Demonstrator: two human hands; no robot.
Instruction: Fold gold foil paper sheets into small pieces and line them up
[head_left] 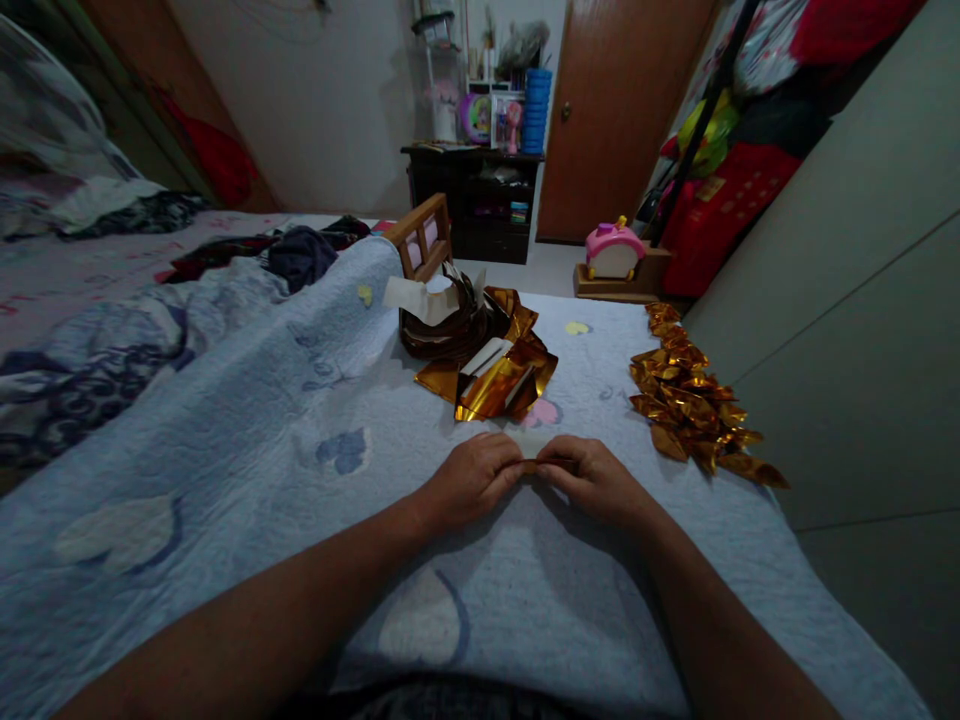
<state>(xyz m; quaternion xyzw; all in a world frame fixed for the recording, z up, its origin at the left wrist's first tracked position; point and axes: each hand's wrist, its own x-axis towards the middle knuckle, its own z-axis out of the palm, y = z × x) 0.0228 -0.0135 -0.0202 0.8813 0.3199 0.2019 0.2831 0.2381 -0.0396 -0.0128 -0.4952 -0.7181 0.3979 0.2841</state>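
Note:
Between my two hands is a small sheet of gold foil paper (531, 467), its near edge turned over in a narrow gold strip and its pale side showing beyond. My left hand (480, 478) pinches the strip's left part with thumb and fingers. On the right part, my right hand (592, 478) closes in the same way. Just beyond the hands lies a loose heap of gold foil sheets (499, 385), some with white faces up. Behind it stands a curled stack of sheets (442, 325). Folded gold foil pieces (690, 400) are piled at the right.
A light blue patterned quilt (345, 540) covers the bed under my hands. Its wooden end rail (424, 235) rises behind the stack. A pink toy-like case (615, 250) sits past the far edge. A pale cabinet (847, 350) borders the right side, and rumpled bedding (135, 340) lies left.

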